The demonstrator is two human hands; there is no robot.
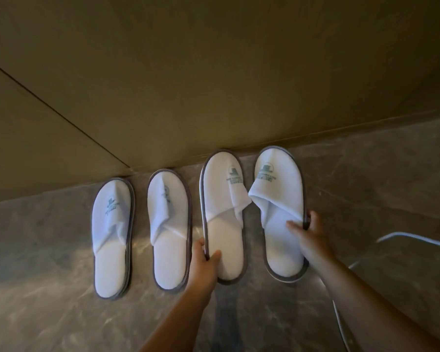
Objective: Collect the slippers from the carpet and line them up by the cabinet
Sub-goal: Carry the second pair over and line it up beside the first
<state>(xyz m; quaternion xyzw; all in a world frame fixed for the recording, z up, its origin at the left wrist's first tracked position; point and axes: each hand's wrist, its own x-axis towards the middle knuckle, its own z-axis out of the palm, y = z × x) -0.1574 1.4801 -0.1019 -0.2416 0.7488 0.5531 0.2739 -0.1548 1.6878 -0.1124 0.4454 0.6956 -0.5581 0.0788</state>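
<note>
Several white slippers with grey trim lie side by side on the marble floor, toes against the olive cabinet (214, 85). The far-left slipper (112, 240) and the second slipper (169, 232) rest untouched. My left hand (205, 262) grips the left edge of the third slipper (225, 219) near its heel, which looks tilted up on that side. My right hand (308, 237) pinches the right edge of the fourth slipper (280, 212), thumb on the insole. Both held slippers have a teal logo on the upper.
The grey marble floor (379, 186) stretches right and towards me. A white cable (414, 238) curves across the floor at the right, and another strand runs down beside my right forearm. A seam in the cabinet runs diagonally at upper left.
</note>
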